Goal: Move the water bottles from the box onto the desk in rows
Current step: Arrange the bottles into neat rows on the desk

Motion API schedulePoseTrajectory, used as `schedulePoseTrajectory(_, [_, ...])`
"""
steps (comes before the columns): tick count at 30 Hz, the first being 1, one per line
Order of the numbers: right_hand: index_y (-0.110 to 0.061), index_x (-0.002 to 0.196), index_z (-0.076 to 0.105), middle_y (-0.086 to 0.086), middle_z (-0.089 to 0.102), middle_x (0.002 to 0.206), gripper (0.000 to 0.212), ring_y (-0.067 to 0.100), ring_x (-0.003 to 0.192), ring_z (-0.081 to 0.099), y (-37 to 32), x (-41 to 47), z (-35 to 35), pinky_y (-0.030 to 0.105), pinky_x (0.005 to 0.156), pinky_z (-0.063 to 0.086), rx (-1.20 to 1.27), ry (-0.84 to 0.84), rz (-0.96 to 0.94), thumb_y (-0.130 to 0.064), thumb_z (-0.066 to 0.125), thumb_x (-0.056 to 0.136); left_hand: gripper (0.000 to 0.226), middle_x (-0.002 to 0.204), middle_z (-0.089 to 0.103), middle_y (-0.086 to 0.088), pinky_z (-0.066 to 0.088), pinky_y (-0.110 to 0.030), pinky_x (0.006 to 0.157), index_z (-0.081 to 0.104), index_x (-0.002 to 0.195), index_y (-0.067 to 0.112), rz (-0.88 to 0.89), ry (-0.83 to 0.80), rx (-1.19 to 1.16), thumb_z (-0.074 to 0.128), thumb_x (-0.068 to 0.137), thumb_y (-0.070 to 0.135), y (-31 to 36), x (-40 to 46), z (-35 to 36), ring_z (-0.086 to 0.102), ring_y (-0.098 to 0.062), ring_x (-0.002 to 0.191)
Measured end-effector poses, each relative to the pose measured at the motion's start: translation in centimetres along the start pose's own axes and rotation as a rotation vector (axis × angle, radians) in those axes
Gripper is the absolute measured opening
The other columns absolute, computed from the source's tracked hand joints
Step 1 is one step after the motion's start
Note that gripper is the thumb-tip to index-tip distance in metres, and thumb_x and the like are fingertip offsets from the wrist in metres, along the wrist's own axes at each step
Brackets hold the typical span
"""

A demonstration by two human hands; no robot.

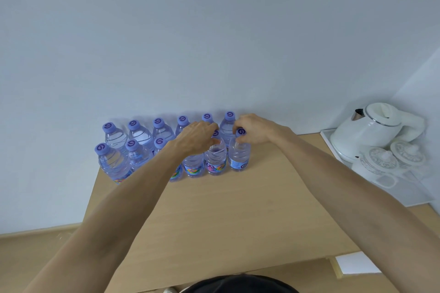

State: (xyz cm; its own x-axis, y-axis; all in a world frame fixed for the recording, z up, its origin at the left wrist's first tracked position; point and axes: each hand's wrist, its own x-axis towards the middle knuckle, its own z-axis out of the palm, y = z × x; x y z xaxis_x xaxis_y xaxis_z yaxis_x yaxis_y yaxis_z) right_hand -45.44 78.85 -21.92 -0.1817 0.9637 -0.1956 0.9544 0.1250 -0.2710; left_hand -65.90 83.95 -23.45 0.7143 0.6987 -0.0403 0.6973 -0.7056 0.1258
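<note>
- Two rows of water bottles [139,137] stood mid-frame on the desk [226,209], against the wall.
- Left hand [197,138] pinched one front-row bottle's neck [215,152]; right hand [256,129] curled round the end bottle's cap [240,132].
- Advice: seat both flat, aligned, then let go.
- Box not visible.

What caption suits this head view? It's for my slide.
Both hands set bottles into the front row on the desk.
</note>
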Motion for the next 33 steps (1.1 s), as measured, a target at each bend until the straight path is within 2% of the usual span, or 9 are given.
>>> schedulePoseTrajectory(7, [-0.016,0.110,0.059,-0.002,0.053,0.102,0.050,0.018,0.092,0.055,0.3,-0.1,-0.2,0.032,0.075,0.047,0.123,0.009,0.147,-0.053,0.072,0.079,0.037,0.102,0.065,-0.003,0.034,-0.033,0.073,0.056,0.114,0.020,0.003,-0.023,0.001,0.053,0.090,0.047,-0.6,0.2,0.1,0.061,-0.027,0.095])
schedulePoseTrajectory(10, [-0.009,0.083,0.055,0.003,0.053,0.080,0.049,0.022,0.070,0.053,-0.2,-0.3,0.0,0.033,0.058,0.040,0.054,0.048,0.256,-0.057,0.063,0.084,0.045,0.100,0.066,-0.002,0.033,-0.034,0.073,0.054,0.116,0.022,-0.011,-0.023,0.017,0.053,0.087,0.056,-0.5,0.4,0.0,0.060,-0.027,0.093])
schedulePoseTrajectory(14, [-0.011,0.061,0.037,0.003,0.040,0.063,0.048,0.018,0.050,0.037,-1.3,-0.5,-0.4,0.030,0.047,0.026,0.016,0.035,0.246,-0.041,0.063,0.088,0.044,0.097,0.064,-0.004,0.036,-0.036,0.072,0.054,0.111,0.021,-0.054,-0.041,0.041,0.047,0.088,0.058,-0.5,0.7,0.3,0.061,-0.030,0.091])
schedulePoseTrajectory(17, [-0.008,0.060,0.038,0.004,0.041,0.062,0.044,0.020,0.050,0.035,-1.6,-0.2,-0.9,0.029,0.049,0.027,-0.002,0.001,0.222,-0.034,0.065,0.083,0.043,0.096,0.062,-0.005,0.038,-0.036,0.070,0.054,0.110,0.019,-0.062,-0.065,0.042,0.047,0.090,0.056,-0.3,0.6,0.1,0.060,-0.031,0.089])
schedulePoseTrajectory(20, [0.002,0.077,0.055,0.007,0.049,0.067,0.032,0.020,0.056,0.038,-0.9,-0.1,-0.7,0.031,0.052,0.032,-0.004,-0.022,0.204,-0.028,0.065,0.079,0.043,0.095,0.061,-0.004,0.039,-0.036,0.069,0.053,0.112,0.019,-0.068,-0.063,0.043,0.048,0.091,0.056,-0.2,0.5,0.0,0.060,-0.031,0.088])
schedulePoseTrajectory(23, [-0.014,0.099,0.069,0.003,0.063,0.089,0.025,0.018,0.071,0.057,-0.5,-0.2,-0.9,0.031,0.061,0.047,0.024,-0.038,0.151,-0.029,0.066,0.080,0.043,0.093,0.057,-0.004,0.040,-0.036,0.070,0.052,0.112,0.018,-0.073,-0.068,0.040,0.048,0.091,0.055,-0.1,0.4,-0.1,0.060,-0.032,0.090])
schedulePoseTrajectory(26, [-0.022,0.105,0.068,0.000,0.063,0.099,0.027,0.019,0.082,0.060,-0.5,-0.1,-0.7,0.030,0.064,0.049,0.034,-0.048,0.142,-0.032,0.067,0.080,0.043,0.090,0.052,-0.002,0.041,-0.036,0.071,0.052,0.111,0.017,-0.078,-0.069,0.035,0.048,0.091,0.055,0.0,0.4,-0.1,0.059,-0.031,0.089])
schedulePoseTrajectory(30, [-0.014,0.079,0.054,0.002,0.054,0.081,0.037,0.021,0.068,0.054,-0.8,0.1,-0.4,0.032,0.058,0.041,-0.011,-0.048,0.228,-0.049,0.068,0.081,0.041,0.096,0.060,-0.005,0.042,-0.037,0.072,0.051,0.109,0.016,-0.074,-0.065,0.038,0.049,0.092,0.054,0.0,0.4,-0.1,0.060,-0.031,0.089])
schedulePoseTrajectory(33, [-0.010,0.065,0.043,0.006,0.050,0.070,0.042,0.023,0.057,0.044,-1.3,0.1,-0.4,0.031,0.051,0.033,-0.033,-0.042,0.227,-0.039,0.066,0.085,0.041,0.097,0.060,-0.005,0.041,-0.037,0.071,0.051,0.110,0.016,-0.079,-0.071,0.038,0.049,0.092,0.053,0.1,0.3,-0.2,0.060,-0.030,0.090])
